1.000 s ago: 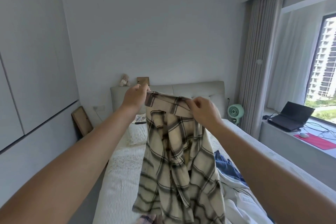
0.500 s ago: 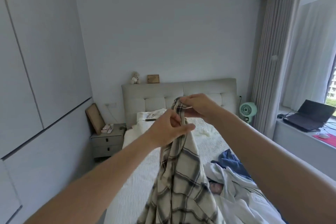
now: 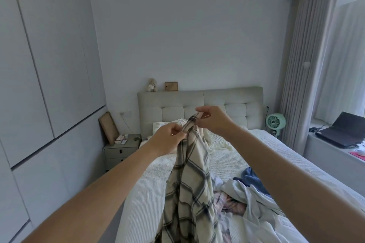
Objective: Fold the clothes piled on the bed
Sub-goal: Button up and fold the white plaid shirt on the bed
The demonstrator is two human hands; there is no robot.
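Head view: no brand, label or writing can be read anywhere. Both arms reach out over the bed [image 3: 150, 181]. The plaid shirt [image 3: 189, 187] hangs from the two hands, bunched narrow at its top and draping down onto the bed. The left hand [image 3: 167, 140] pinches its top edge; the right hand [image 3: 212, 119], slightly higher and just beside it, pinches the same edge. More clothes [image 3: 254, 201] lie heaped on the bed, right of the shirt.
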